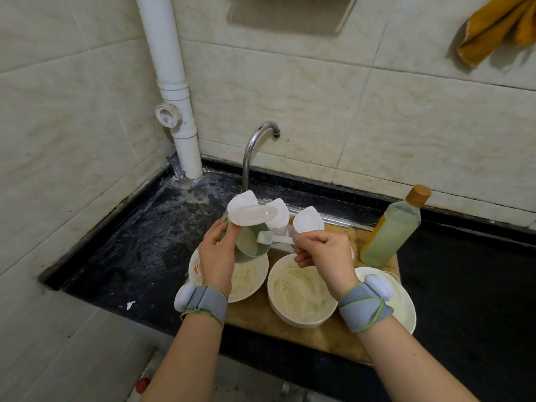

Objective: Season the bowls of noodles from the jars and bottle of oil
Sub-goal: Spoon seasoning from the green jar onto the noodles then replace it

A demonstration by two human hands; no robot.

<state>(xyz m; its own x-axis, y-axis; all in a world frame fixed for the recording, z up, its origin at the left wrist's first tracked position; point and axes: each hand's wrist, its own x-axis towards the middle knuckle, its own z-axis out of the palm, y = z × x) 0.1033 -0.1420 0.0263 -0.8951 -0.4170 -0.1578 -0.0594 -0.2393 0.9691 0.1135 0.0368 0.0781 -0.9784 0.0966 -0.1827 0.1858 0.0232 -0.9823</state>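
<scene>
Seasoning seemingly barely begun: tilted jar [251, 240] gripped in left hand [216, 256], spoon [265, 237] pinched in right hand [322, 250], oil bottle [391, 230] capped.

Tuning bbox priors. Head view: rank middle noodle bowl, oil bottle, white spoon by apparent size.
1. middle noodle bowl: barely ahead of the bottle; it is nearer the camera, so unsure.
2. oil bottle
3. white spoon: clearly smallest.

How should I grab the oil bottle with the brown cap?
Wrap a hand round the wide middle of the oil bottle, below the narrow neck, coming from the right: it stands cap up, and jars stand on its left.
</scene>
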